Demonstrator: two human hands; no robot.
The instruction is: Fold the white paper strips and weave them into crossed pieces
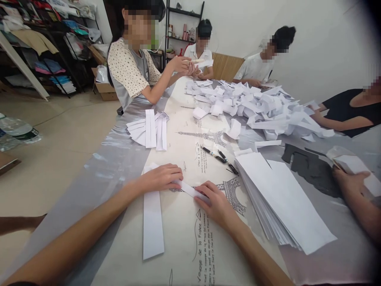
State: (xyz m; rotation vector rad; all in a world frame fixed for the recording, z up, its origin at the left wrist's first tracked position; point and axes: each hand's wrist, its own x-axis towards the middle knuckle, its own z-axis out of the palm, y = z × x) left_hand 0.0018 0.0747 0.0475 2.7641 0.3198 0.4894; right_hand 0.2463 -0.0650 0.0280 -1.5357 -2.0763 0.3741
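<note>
A narrow folded strip of white paper (188, 188) lies slantwise between my two hands, just over the printed tablecloth. My left hand (163, 177) grips its upper left end, fingers closed over it. At the lower right end, my right hand (212, 198) pinches the same strip between thumb and fingers. A wider white paper strip (153, 226) lies flat under my left wrist and reaches toward me. Beyond my hands is a fanned group of folded paper strips (151, 129). To the right of my right hand rests a thick stack of white paper sheets (285, 198).
Two black pens (218, 155) lie ahead of my right hand. A large heap of folded white papers (250, 103) covers the far right of the table. Several people sit around it; one person's hand (351, 180) at right holds white paper. A cardboard box (104, 85) stands on the floor.
</note>
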